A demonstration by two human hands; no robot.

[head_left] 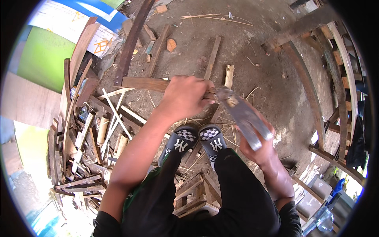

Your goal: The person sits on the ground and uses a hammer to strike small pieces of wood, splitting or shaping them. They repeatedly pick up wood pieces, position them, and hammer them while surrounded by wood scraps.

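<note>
My left hand [187,96] is wrapped around a brown wooden strip [145,83], held roughly level above the ground, its left part reaching to a dark upright plank. My right hand [258,146] is closed on a claw hammer [242,112], its handle mostly hidden by the metal head. The hammer's striking end is right beside the strip's right end, near my left fingers; I cannot tell whether they touch. The forked claw points back toward my right wrist. The hammer looks slightly blurred.
Scrap wood and sticks [100,130] are heaped at the left. A long dark plank [134,37] stands beyond the strip. Wooden frames [306,83] line the right. Below me are my sandals [212,136] and a slatted wooden piece [197,193]. A clear plastic bottle [325,221] lies lower right.
</note>
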